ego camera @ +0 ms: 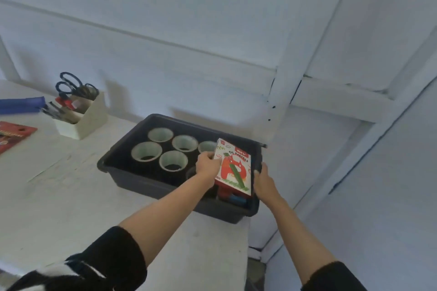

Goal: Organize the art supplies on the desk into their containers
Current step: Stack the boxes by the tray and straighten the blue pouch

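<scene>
Over the right end of the bin (142, 182) the pastel box (233, 168) hangs tilted, far end raised above the rim and near end dipping inside. The left hand (208, 165) is clamped on the box's left edge, fingers curled over the top. The right hand (263, 181) sits at the box's right edge, hard against the bin's rim. Its fingers are bent there, but whether they pinch the box or the rim I cannot tell.

Under the box's near end lie a red thing (223, 192) and a blue thing (236, 199), so that looks like the slot it's bound for. Cups (146, 151) fill the rest of the bin, one half hidden behind the box.

Now, to land this cleanly: level the box first, then lower it flat onto that red and blue pair, long side along the right wall. Keep the left edge off the cups, because a nudge there could topple one. The left fingers sit between box and cups, so they should slide out last, once the box has settled. Go gently on the downward push too, since the bin's right corner seems to overhang the surface (71, 196), and weight there could rock it.

Off to the left, an organizer (87, 118) with scissors (71, 85) and a red pack (11, 134) sit on the surface, so there is more to sort.
</scene>
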